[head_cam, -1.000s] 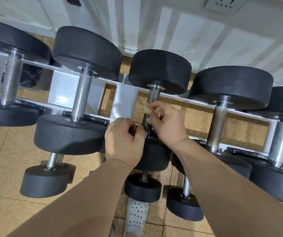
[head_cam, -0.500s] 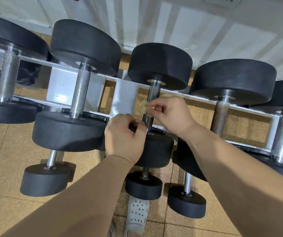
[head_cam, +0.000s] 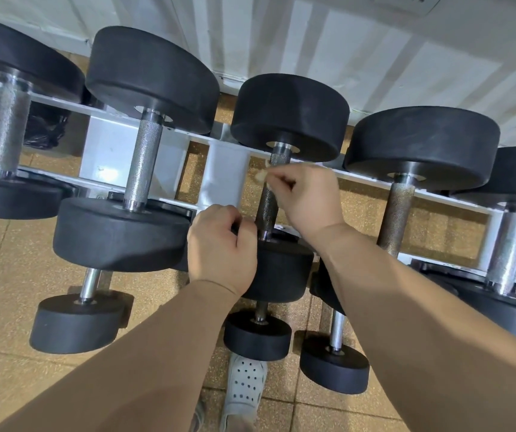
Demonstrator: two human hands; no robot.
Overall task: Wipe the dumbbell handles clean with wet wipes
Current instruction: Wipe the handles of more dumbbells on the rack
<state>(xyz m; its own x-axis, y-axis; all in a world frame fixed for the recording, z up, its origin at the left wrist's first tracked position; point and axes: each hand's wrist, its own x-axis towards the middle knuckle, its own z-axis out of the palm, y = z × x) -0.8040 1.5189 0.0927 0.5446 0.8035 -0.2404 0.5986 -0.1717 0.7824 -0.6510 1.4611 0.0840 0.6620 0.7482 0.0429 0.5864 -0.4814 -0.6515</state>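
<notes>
On rack (head_cam: 228, 179) | right hand (head_cam: 308, 199) fingers (head_cam: 281, 182) pinch wipe (head_cam: 262, 175) on handle (head_cam: 267, 210) | left hand (head_cam: 219, 247) grips dumbbell head (head_cam: 281, 269)

The handle (head_cam: 267, 207) is rough, bumpy metal. The weights (head_cam: 291, 116) are dull black rubber. The rack (head_cam: 228, 179) is smooth white painted metal.

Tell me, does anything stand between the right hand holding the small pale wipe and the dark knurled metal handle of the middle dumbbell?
Nothing visible does. The right hand pinches the small pale wipe at the dark knurled metal handle; the left hand grips the black head below.
</notes>
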